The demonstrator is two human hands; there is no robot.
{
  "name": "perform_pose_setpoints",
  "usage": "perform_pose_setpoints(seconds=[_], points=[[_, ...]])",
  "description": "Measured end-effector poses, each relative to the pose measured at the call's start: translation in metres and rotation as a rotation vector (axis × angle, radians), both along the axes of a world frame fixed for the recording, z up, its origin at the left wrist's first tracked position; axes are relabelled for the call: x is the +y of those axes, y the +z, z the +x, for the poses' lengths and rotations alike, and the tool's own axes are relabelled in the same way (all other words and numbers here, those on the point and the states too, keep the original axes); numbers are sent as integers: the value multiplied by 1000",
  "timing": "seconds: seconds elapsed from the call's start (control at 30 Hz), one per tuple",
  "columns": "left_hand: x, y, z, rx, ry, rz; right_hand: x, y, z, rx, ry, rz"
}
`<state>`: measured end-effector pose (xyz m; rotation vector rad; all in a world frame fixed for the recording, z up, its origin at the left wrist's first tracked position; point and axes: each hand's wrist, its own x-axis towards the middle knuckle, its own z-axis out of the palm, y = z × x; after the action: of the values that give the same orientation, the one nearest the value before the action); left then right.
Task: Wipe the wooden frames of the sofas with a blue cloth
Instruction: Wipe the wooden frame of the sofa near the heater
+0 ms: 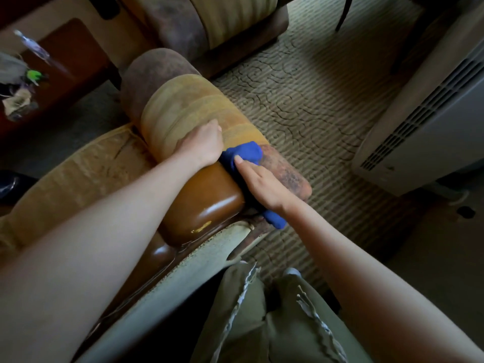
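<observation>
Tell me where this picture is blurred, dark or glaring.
Head view: motion blur smears the clutter on the side table at upper left; the corners and bottom edge fall into shadow; a bright sheen glares off the glossy wooden armrest; the blue cloth and both hands stay fairly sharp; wide-angle bending stretches the forearms.

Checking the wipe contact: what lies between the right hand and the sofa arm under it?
In the head view, the blue cloth lies between the right hand and the sofa arm; it shows beyond the fingertips and below the wrist.
</observation>
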<state>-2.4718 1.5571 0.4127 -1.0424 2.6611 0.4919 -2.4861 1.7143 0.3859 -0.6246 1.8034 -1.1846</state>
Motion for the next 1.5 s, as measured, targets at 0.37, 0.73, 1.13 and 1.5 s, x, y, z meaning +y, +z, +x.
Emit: perform_pose_setpoints(seconds=[0.37,0.73,1.13,1.5], points=[[-6,0,-4,57,38,117,-24,-1,-1,56,-78,3],[-9,0,-1,87,51,98,-55,-42,-48,-49,61,222],[-1,-6,2,32,111,-107,-86,-54,-71,-204,357,29],[5,-8,2,-109,67,-387,-82,-106,-79,-333,329,261]])
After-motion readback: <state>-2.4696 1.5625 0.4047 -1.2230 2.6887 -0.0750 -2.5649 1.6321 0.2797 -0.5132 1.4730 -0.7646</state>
